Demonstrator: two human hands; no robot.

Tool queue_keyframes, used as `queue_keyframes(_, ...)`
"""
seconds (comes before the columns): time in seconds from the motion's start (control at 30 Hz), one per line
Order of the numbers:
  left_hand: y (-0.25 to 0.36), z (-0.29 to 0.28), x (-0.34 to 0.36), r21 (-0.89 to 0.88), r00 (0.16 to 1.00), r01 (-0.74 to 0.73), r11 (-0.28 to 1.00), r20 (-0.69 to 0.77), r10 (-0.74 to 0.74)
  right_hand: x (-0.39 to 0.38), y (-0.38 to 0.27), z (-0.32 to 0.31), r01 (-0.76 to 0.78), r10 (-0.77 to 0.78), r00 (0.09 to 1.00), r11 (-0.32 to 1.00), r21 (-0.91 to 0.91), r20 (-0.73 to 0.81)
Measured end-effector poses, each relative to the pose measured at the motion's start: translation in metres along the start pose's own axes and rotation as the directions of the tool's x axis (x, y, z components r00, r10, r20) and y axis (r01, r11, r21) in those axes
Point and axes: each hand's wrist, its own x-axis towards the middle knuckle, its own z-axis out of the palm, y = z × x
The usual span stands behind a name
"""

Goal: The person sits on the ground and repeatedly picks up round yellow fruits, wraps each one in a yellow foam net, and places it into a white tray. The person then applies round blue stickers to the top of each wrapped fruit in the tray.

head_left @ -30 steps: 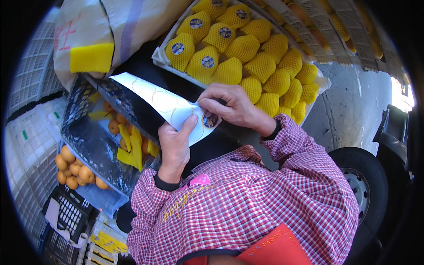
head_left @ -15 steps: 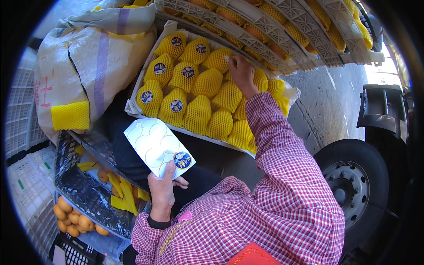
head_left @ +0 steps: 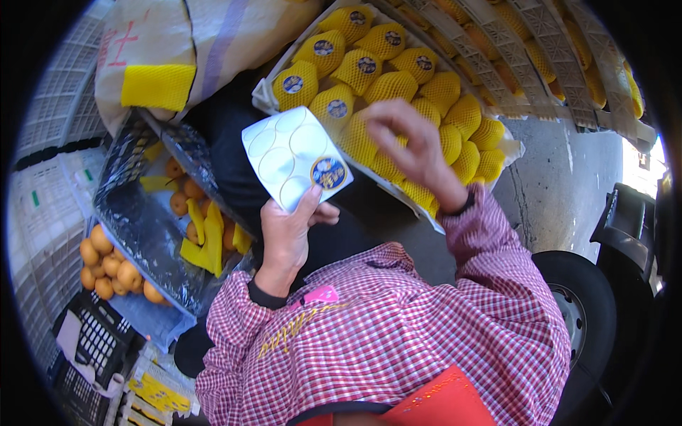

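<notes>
My left hand grips a white sticker sheet of round cut-outs, thumb on top beside a blue round label. My right hand, slightly blurred, hovers right of the sheet over a white crate of fruits in yellow foam nets; its fingers are loosely bent and apart, with nothing visible in them. Several netted fruits toward the crate's back and left carry blue round labels.
Stacked crates of netted fruit stand upper right, a woven sack upper left. Left are a plastic-lined crate, loose brown-skinned fruit and a black crate. A vehicle wheel stands right.
My right hand went from the sheet up to the crate's upper right and has come back partway; a netted fruit there now shows a label. My left hand still holds the sheet, now more upright.
</notes>
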Motion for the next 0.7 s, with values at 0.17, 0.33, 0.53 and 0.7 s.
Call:
queue_keyframes(0.17, 0.001, -0.004, -0.011, -0.13, 0.995, -0.082, 0.988, 0.052, 0.089, -0.034, -0.041, 0.054, 0.227, -0.229, 0.973, 0.973, -0.043, -0.04)
queue_keyframes(0.33, 0.0, -0.007, -0.021, -0.117, 0.984, -0.128, 0.985, 0.112, 0.141, -0.042, -0.048, 0.057, 0.209, -0.21, 0.978, 0.977, -0.045, -0.015)
queue_keyframes(0.53, 0.002, -0.007, -0.028, -0.04, 0.973, -0.173, 0.984, 0.148, 0.177, -0.046, -0.052, 0.051, 0.159, -0.159, 0.987, 0.986, 0.051, 0.004)
queue_keyframes(0.7, 0.004, -0.008, -0.029, 0.045, 0.981, -0.163, 0.986, 0.114, 0.158, -0.046, -0.052, 0.05, 0.072, -0.082, 0.995, 0.985, 0.158, 0.06)
